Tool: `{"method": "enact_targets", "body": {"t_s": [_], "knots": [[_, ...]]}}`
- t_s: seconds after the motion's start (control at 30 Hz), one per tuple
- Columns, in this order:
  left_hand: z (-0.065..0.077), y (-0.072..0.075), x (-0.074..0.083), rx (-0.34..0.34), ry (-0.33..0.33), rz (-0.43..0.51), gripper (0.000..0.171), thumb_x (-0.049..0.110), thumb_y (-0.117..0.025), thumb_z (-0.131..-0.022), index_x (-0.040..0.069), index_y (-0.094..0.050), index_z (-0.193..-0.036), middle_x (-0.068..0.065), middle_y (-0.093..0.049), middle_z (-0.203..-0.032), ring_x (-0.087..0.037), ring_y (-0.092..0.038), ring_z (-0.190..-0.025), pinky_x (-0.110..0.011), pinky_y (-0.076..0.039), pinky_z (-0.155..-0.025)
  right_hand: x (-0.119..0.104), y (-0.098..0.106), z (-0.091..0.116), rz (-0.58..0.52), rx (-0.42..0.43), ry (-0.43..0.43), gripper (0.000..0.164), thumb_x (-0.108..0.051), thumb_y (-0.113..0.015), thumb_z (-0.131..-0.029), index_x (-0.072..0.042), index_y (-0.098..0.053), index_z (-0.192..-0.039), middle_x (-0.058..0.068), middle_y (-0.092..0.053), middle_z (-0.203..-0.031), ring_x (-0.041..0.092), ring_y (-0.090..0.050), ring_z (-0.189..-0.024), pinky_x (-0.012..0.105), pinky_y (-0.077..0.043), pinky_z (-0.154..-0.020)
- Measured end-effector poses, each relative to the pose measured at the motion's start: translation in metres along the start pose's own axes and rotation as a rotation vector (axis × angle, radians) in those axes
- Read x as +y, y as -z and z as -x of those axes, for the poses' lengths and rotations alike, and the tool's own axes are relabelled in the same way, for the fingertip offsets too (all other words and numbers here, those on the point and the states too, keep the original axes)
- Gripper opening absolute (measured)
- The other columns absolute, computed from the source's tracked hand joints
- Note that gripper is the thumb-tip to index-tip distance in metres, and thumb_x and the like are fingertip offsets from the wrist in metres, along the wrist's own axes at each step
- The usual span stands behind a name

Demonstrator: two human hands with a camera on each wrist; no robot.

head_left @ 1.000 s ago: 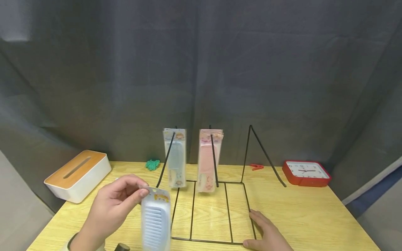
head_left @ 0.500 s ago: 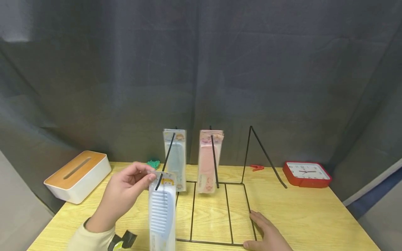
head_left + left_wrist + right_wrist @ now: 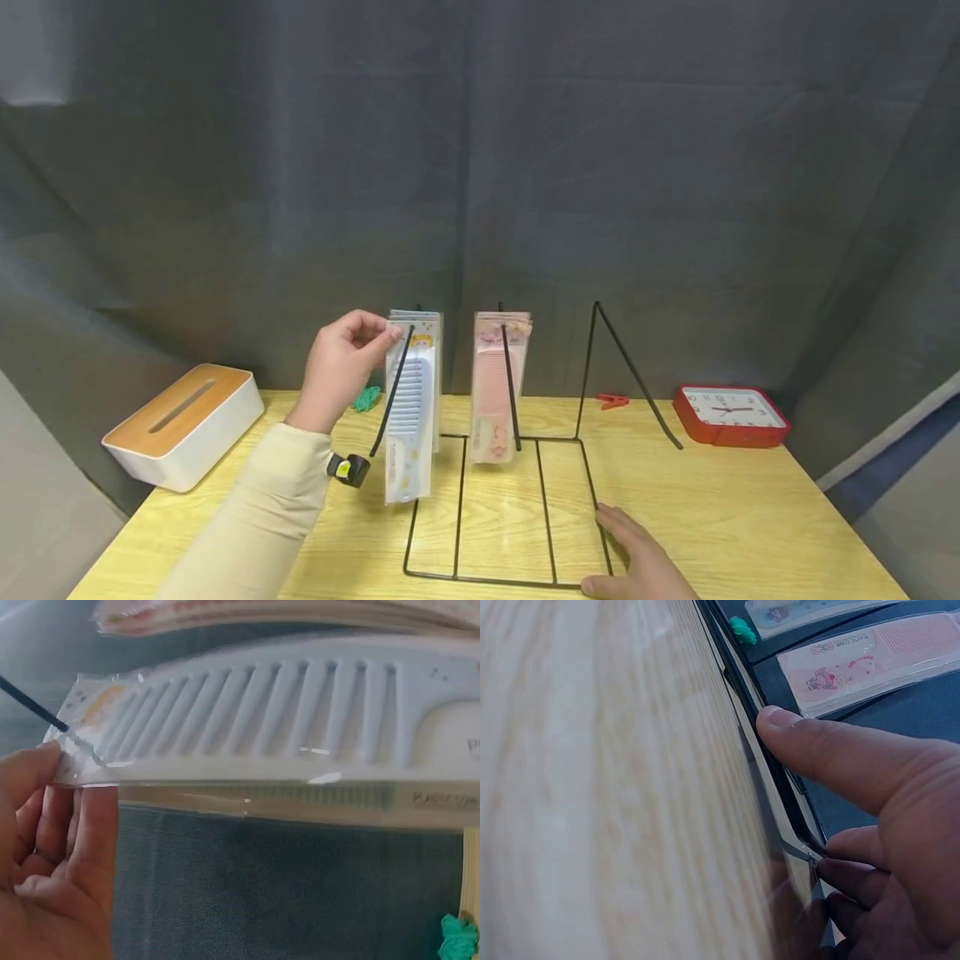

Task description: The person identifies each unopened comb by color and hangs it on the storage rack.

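My left hand (image 3: 339,367) pinches the top left corner of a packaged light-blue comb (image 3: 408,408). That comb hangs upright on the left hook of a black wire rack (image 3: 504,581), the hook's rod running through the top of its card. In the left wrist view, the comb (image 3: 262,712) shows wide teeth under clear plastic. Behind it, other blue packs (image 3: 437,375) hang mostly hidden. Several packaged pink combs (image 3: 493,392) are on the middle hook. At the rack's front right corner, my right hand (image 3: 637,558) holds the base, thumb by the front bar and fingers along the side bar.
The rack's right hook (image 3: 633,371) carries nothing. A white tissue box with a wooden lid (image 3: 183,425) stands at the left. Green string (image 3: 367,398) and a red clip (image 3: 612,401) lie at the back. To the right is a red clock (image 3: 731,415); behind hangs a dark curtain (image 3: 480,167).
My left hand has carried the packaged comb up and back; the hook's tip met its card, and the comb has slid along the rod towards the other blue packs. My right hand has stayed put.
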State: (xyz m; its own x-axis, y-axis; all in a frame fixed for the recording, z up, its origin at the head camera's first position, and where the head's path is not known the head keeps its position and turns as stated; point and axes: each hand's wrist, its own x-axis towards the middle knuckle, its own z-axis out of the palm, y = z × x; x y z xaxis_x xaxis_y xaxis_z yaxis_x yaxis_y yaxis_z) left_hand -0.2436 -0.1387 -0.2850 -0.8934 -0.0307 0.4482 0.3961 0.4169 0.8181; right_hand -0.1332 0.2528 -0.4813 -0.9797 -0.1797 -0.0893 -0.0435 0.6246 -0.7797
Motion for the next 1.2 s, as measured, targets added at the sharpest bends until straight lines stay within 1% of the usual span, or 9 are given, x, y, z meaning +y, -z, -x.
{"method": "enact_targets", "body": {"t_s": [0.1,0.23,0.4,0.53,0.7,0.9,1.03,1.13,1.2], "knots": [[-0.009,-0.001,0.001,0.019,-0.006,-0.033,0.027,0.032,-0.075,-0.092,0.007,-0.069,-0.097,-0.008,-0.068,-0.088,-0.02,-0.065,-0.075,-0.027,-0.055,-0.065,0.0,0.0,0.0,0.005,0.0,0.005,0.096,-0.033,-0.09,-0.072,0.005,-0.043,-0.147,0.033,-0.031,-0.155,0.058,-0.023,-0.14,0.074,-0.028,-0.103],[-0.011,0.002,0.0,0.004,-0.001,-0.046,0.028,0.036,-0.075,-0.091,0.008,-0.069,-0.097,-0.007,-0.068,-0.087,-0.022,-0.066,-0.073,-0.027,-0.054,-0.065,0.0,0.001,0.0,-0.002,-0.011,0.013,0.096,-0.033,-0.089,-0.074,0.006,-0.042,-0.147,0.035,-0.03,-0.155,0.06,-0.023,-0.14,0.075,-0.027,-0.102],[-0.007,0.012,-0.019,-0.053,-0.002,-0.091,0.031,0.042,-0.075,-0.091,0.012,-0.069,-0.1,-0.005,-0.068,-0.091,-0.024,-0.065,-0.081,-0.035,-0.053,-0.071,0.003,0.002,-0.002,0.015,-0.028,0.035,0.093,-0.032,-0.087,-0.077,0.008,-0.041,-0.147,0.036,-0.03,-0.154,0.061,-0.023,-0.139,0.074,-0.028,-0.102],[-0.003,0.026,-0.055,-0.073,0.024,-0.167,0.033,0.042,-0.072,-0.093,0.012,-0.068,-0.106,-0.004,-0.069,-0.098,-0.021,-0.061,-0.088,-0.038,-0.05,-0.076,0.004,0.002,-0.003,0.024,-0.033,0.037,0.092,-0.032,-0.087,-0.078,0.009,-0.041,-0.147,0.037,-0.031,-0.153,0.06,-0.023,-0.139,0.074,-0.028,-0.103],[0.007,0.049,-0.12,-0.049,0.104,-0.238,0.037,0.039,-0.066,-0.098,0.008,-0.066,-0.116,-0.009,-0.068,-0.108,-0.023,-0.062,-0.097,-0.037,-0.05,-0.079,0.004,0.002,-0.004,0.025,-0.032,0.034,0.092,-0.033,-0.087,-0.078,0.008,-0.042,-0.146,0.037,-0.031,-0.153,0.06,-0.023,-0.139,0.074,-0.028,-0.103],[0.024,0.08,-0.195,-0.068,0.249,-0.352,0.047,0.039,-0.062,-0.1,-0.001,-0.06,-0.125,-0.023,-0.062,-0.123,-0.038,-0.059,-0.106,-0.044,-0.049,-0.079,0.003,0.002,-0.003,0.022,-0.029,0.02,0.091,-0.032,-0.087,-0.077,0.007,-0.043,-0.147,0.036,-0.03,-0.153,0.06,-0.023,-0.14,0.074,-0.027,-0.103],[0.032,0.096,-0.228,-0.144,0.345,-0.403,0.057,0.031,-0.064,-0.098,-0.011,-0.05,-0.134,-0.034,-0.054,-0.131,-0.049,-0.052,-0.118,-0.055,-0.045,-0.091,0.002,0.001,-0.002,0.013,-0.029,0.017,0.092,-0.032,-0.087,-0.077,0.007,-0.042,-0.147,0.036,-0.03,-0.154,0.059,-0.022,-0.14,0.074,-0.028,-0.103],[0.035,0.103,-0.242,-0.223,0.399,-0.45,0.066,0.031,-0.065,-0.096,-0.015,-0.044,-0.139,-0.039,-0.05,-0.135,-0.051,-0.051,-0.12,-0.056,-0.044,-0.096,0.0,0.001,-0.002,0.016,-0.026,0.014,0.091,-0.032,-0.087,-0.077,0.007,-0.043,-0.147,0.035,-0.03,-0.154,0.059,-0.022,-0.14,0.073,-0.028,-0.103],[0.037,0.105,-0.246,-0.274,0.4,-0.517,0.069,0.032,-0.067,-0.094,-0.017,-0.044,-0.138,-0.04,-0.049,-0.134,-0.052,-0.052,-0.118,-0.056,-0.045,-0.094,0.0,0.001,-0.002,0.014,-0.028,0.011,0.092,-0.032,-0.087,-0.077,0.007,-0.042,-0.147,0.035,-0.03,-0.154,0.059,-0.022,-0.141,0.073,-0.027,-0.104]]}}
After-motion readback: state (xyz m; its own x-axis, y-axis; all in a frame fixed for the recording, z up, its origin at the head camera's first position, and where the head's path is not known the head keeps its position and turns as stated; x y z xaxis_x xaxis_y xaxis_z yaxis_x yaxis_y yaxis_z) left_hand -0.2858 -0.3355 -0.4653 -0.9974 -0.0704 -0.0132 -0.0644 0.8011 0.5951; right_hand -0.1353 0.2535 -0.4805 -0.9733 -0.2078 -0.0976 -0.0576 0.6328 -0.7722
